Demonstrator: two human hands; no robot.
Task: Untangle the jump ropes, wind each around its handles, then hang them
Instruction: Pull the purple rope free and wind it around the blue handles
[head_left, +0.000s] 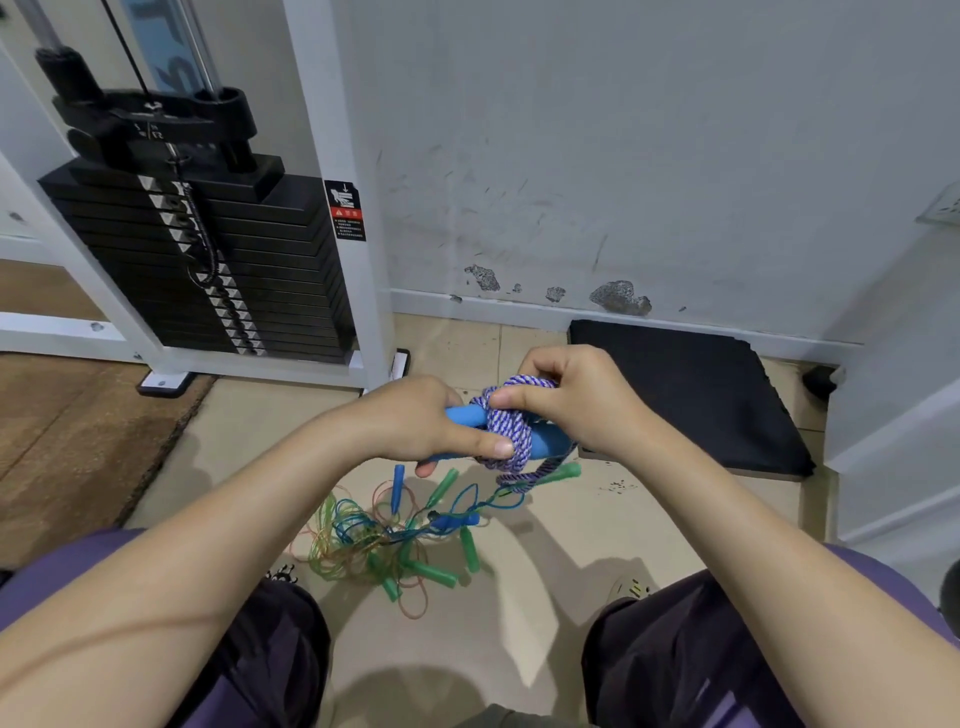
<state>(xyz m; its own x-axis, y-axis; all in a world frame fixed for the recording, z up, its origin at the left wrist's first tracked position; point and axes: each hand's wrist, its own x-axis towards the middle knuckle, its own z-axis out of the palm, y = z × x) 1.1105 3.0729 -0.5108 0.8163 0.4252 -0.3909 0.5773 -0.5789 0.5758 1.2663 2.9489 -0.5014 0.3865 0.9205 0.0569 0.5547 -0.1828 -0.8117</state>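
Note:
A purple-and-white braided jump rope (506, 426) is wound in several turns around its blue foam handles (550, 441). My left hand (415, 421) grips the handles' left end, thumb pressed on the coils. My right hand (576, 405) pinches a loop of the same rope at the top of the bundle. A short tail of the rope hangs below. On the floor beneath lies a tangle of thin jump ropes (384, 535), green, blue and orange cords knotted together, with green handles (470, 551) and blue handles (397, 486) sticking out.
A black weight stack (208, 260) in a white machine frame (358, 208) stands at the left. A black mat (685, 395) lies against the scuffed white wall at the right. My knees frame the beige tiled floor; brown flooring is at far left.

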